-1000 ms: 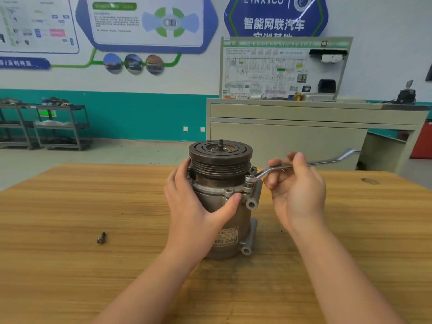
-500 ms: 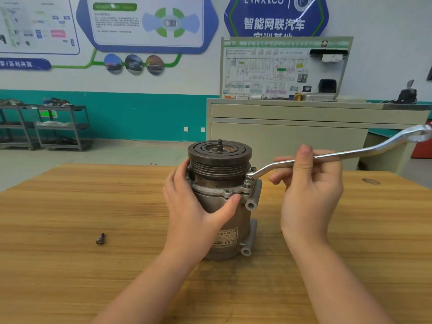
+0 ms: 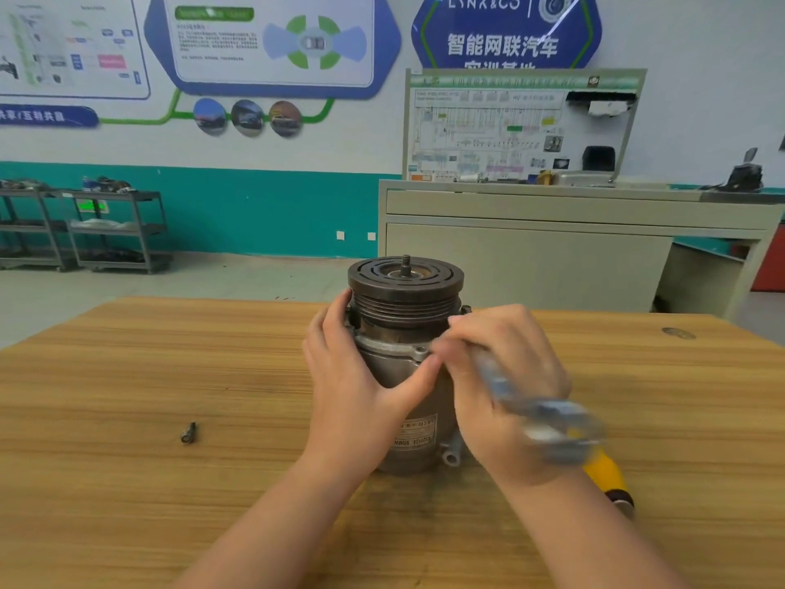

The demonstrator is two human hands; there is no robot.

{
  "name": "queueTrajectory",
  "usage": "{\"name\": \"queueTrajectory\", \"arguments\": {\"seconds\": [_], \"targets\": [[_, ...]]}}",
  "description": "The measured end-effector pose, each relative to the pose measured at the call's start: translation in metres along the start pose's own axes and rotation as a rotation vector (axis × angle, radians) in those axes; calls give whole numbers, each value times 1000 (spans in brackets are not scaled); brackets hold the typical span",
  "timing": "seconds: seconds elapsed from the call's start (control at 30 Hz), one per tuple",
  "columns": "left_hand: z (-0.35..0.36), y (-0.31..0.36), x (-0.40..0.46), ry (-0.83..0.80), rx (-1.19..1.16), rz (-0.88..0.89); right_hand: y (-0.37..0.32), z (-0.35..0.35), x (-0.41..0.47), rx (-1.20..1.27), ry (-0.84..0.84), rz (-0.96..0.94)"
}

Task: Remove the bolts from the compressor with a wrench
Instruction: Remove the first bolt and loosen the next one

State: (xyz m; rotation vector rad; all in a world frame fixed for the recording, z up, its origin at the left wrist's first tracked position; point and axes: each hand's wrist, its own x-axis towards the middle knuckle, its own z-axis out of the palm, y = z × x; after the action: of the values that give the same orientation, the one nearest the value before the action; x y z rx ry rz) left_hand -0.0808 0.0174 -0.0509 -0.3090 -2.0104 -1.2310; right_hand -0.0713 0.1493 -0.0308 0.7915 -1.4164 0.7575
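The compressor (image 3: 405,367), a grey metal cylinder with a dark grooved pulley on top, stood upright mid-frame on the wooden table (image 3: 170,376). The left hand (image 3: 357,388) gripped its body; the right hand (image 3: 505,388) clasped the blurred wrench (image 3: 539,410). One loose bolt (image 3: 188,432) lay lower left, well apart.

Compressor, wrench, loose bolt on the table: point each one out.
Compressor (image 3: 405,286): head view, on the dark pulley face at its top.
Wrench (image 3: 548,412): head view, on the blurred shaft right of the right hand.
Loose bolt (image 3: 188,432): head view, on its middle, lying left of the compressor.
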Motion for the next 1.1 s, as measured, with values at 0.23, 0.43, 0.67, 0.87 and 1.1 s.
{"name": "queueTrajectory", "arguments": {"seconds": [0.23, 0.43, 0.67, 0.87, 1.1], "targets": [[4, -9, -2, 4, 15, 4, 12, 2, 16, 588, 481, 976], [3, -9, -3, -1, 5, 13, 30, -11, 27, 1043, 416, 1305], [3, -10, -3, -14, -1, 24, 21, -10, 26, 658, 412, 940], [4, -10, -2, 7, 7, 28, 9, -9, 20, 402, 251, 547], [5, -12, -1, 23, 24, 34, 6, -9, 8, 158, 6, 163]]}}
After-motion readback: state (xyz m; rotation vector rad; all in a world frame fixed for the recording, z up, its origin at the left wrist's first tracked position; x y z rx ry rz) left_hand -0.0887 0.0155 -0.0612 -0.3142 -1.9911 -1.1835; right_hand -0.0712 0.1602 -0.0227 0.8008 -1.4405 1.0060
